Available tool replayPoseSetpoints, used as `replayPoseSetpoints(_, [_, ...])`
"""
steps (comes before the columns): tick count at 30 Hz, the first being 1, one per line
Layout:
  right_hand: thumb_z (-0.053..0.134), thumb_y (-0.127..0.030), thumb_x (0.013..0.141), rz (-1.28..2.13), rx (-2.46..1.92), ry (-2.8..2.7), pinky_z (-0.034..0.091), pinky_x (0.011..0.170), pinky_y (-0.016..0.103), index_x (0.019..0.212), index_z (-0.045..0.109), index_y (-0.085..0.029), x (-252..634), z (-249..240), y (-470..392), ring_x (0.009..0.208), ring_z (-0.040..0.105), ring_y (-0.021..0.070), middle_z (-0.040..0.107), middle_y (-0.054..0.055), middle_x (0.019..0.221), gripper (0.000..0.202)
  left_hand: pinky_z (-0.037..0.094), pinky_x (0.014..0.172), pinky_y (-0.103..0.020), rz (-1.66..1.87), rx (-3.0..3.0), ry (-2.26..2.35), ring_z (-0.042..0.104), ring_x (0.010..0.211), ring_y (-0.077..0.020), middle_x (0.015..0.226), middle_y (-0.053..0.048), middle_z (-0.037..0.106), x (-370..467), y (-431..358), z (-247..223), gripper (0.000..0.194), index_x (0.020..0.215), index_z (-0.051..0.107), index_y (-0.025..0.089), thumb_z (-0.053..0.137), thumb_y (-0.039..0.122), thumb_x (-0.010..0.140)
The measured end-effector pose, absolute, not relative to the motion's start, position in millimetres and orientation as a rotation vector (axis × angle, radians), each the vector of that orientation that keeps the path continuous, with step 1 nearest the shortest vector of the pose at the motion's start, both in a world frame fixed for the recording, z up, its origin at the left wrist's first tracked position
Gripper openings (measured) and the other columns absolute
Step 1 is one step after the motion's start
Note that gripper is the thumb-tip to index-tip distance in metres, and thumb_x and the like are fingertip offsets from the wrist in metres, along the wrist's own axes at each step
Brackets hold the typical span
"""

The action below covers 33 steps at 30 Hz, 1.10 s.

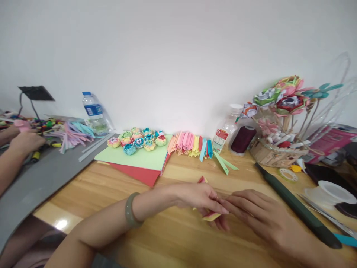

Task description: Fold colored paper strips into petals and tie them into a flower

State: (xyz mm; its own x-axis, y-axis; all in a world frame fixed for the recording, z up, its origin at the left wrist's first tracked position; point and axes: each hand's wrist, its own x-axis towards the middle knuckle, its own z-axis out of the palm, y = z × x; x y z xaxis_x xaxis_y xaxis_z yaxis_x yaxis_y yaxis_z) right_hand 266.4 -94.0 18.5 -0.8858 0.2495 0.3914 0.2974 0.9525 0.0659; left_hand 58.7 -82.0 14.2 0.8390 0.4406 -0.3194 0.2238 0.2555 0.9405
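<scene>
Left hand: the left hand [196, 196] has its fingers closed in a pinch on a folded paper piece [212, 216], thumb and forefinger pressed together.
Right hand: the right hand [262, 216] comes in with its fingers long and close together, their tips meeting the left fingertips – whether they also grip the paper, I cannot tell.
Folded paper: red and yellow, held just above the tabletop [173, 238], partly hidden behind the left hand.
Wrist: a pale green bangle [129, 211] circles the left one.
Green strips: two light green strips [221, 163] lie beyond the hands, near a row of folded papers [185, 142] running from orange through pink and yellow to blue.
Sheets: a light green sheet [134, 160] rests over a red sheet [142, 175], with paper flowers [138, 143] clustered on top.
Right side: a dark green tool [298, 204] lies slantwise, near a tape roll [288, 174] and a white spool [334, 191].
Back right: a clear bottle [221, 138], a dark purple thread cone [243, 139] and a basket [276, 156] of flowers stand by the wall.
Far left: a water bottle [93, 110], pastel fuzzy stems [74, 136] and a co-worker's hand [28, 142] – over a grey surface [64, 171].
</scene>
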Motion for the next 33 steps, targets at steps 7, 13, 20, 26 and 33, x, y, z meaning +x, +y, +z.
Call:
replayPoseSetpoints(7, [0.023,-0.016,0.091,-0.094,-0.432,-2.718,0.053,0.073,0.03,0.111,0.057,-0.018,259.5,-3.2,-95.7,0.09,0.061,0.017,0.067,0.008,0.097,0.04,0.042,0.055,-0.019,0.438,1.557,0.945,0.054,0.059,-0.0088,0.076,-0.003,0.065,22.5,-57.1,33.4,0.028,0.094,0.064,0.016,0.056,0.032,0.073])
replayPoseSetpoints(13, [0.028,-0.012,0.089,-0.155,-0.461,-2.836,0.051,0.081,0.032,0.116,0.055,-0.017,252.8,-7.2,-89.2,0.101,0.058,0.0177,0.063,0.008,0.11,0.038,0.042,0.053,-0.02,0.91,1.723,1.266,0.052,0.055,-0.0077,0.073,-0.005,0.064,1.7,-12.3,43.8,0.025,0.093,0.063,0.009,0.053,0.02,0.073])
replayPoseSetpoints(20, [0.041,-0.021,0.087,-0.134,-0.508,-2.716,0.05,0.08,0.032,0.108,0.059,-0.016,250.0,3.8,-76.0,0.095,0.06,0.0185,0.065,0.009,0.106,0.028,0.04,0.055,-0.02,1.006,1.803,1.366,0.052,0.059,-0.0104,0.067,-0.002,0.064,12.3,14.7,35.2,0.019,0.082,0.067,0.013,0.058,0.019,0.066])
replayPoseSetpoints(26, [0.042,-0.017,0.084,-0.053,-1.0,-2.525,0.044,0.086,0.032,0.108,0.055,-0.016,207.3,12.6,-8.5,0.1,0.055,0.0184,0.061,0.008,0.11,0.028,0.043,0.066,-0.023,1.1,1.777,1.365,0.057,0.067,-0.0125,0.077,-0.004,0.068,17.7,31.4,32.2,0.021,0.084,0.067,0.013,0.056,0.021,0.068])
replayPoseSetpoints(33, [0.05,-0.019,0.075,-0.046,-1.311,-2.509,0.042,0.075,0.034,0.117,0.045,-0.011,170.8,10.7,28.2,0.098,0.051,0.0256,0.059,0.014,0.106,0.043,0.044,0.066,-0.022,1.153,1.687,1.33,0.058,0.066,-0.0104,0.081,-0.006,0.068,15.3,36.1,36.1,0.022,0.085,0.066,0.011,0.051,0.02,0.072])
